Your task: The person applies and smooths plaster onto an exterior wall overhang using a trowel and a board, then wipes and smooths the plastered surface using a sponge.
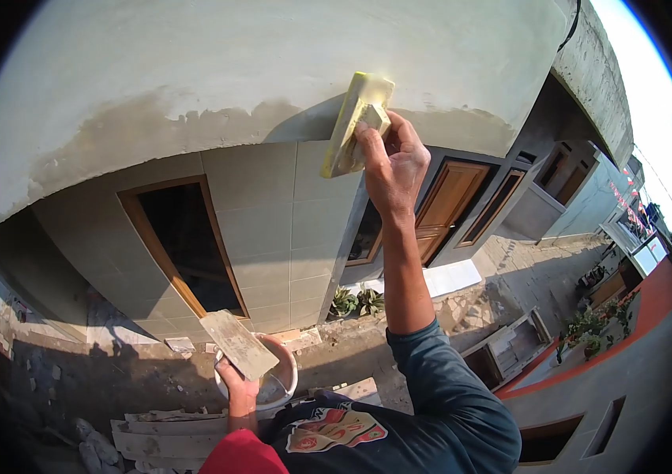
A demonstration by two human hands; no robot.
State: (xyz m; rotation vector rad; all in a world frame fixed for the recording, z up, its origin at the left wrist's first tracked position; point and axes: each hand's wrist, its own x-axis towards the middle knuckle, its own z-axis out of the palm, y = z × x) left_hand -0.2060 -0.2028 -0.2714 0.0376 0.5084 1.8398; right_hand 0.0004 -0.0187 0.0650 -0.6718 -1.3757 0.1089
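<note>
Raised at the upper middle, my right hand grips the handle of a yellow-edged float, its fingers wrapped round it. The float lies at the lower part of a pale plastered wall, beside a darker, damp-looking band of plaster. Low down at the left, my left hand holds a flat, mortar-stained board from below. Just beneath the board is a white bucket, partly covered by it; what is inside is hard to make out.
Wooden planks lie at the bottom left. A wood-framed window, a wooden door and potted plants stand below the plastered wall. At the right are a wooden frame and an orange-edged wall.
</note>
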